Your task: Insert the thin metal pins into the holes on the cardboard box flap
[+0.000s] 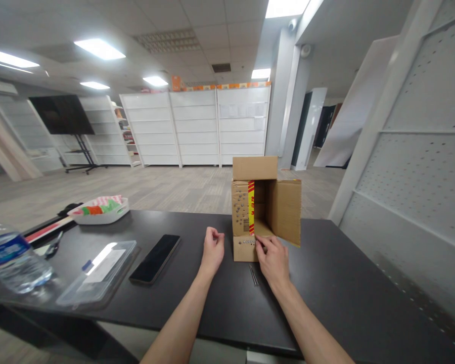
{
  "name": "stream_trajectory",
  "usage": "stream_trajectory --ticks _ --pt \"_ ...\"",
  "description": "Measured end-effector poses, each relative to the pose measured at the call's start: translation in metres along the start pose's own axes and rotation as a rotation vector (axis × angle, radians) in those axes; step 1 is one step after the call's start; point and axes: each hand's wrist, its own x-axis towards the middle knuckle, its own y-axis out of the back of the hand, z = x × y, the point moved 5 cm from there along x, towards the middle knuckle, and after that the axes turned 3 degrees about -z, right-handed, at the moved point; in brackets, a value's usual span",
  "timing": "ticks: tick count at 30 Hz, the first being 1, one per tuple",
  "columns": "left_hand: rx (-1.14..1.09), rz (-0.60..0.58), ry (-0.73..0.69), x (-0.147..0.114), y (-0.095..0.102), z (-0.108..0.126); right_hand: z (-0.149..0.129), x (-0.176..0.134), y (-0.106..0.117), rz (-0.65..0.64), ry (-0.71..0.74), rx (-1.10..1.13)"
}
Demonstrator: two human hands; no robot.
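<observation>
A brown cardboard box [240,205] stands on the black table with its opening facing me and its flaps spread. Small round metal heads dot its left flap, and a short row of them crosses the lower flap [244,255]. My right hand [273,260] touches the right part of that lower flap, thumb and fingers pinched together; whatever they grip is too small to name. Left of the box, my left hand [213,248] is held closed above the table, and its fingers hide any contents. A few thin metal screws or nails [254,275] lie below the box.
A black phone [155,259] and a clear plastic case [98,273] lie to the left. Farther left are a water bottle [15,258] and a white basket [100,216] with coloured packets. A white perforated panel [413,192] rises along the right side.
</observation>
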Motion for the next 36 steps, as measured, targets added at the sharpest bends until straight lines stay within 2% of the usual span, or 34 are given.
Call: stream_trajectory --ticks 10,28,32,36 --pt "-0.040 -0.014 0.024 -0.001 -0.002 0.002 -0.006 0.000 0.007 0.029 0.007 0.041" --pt "-0.027 -0.017 0.012 0.000 -0.001 0.000 -0.006 -0.002 0.009 -0.018 -0.020 0.090" --pt "-0.007 -0.010 0.009 0.000 -0.002 0.002 -0.010 -0.008 0.010 -0.107 -0.009 0.131" --pt "-0.008 -0.006 0.001 0.000 -0.002 0.005 -0.018 -0.015 0.006 -0.253 0.081 0.158"
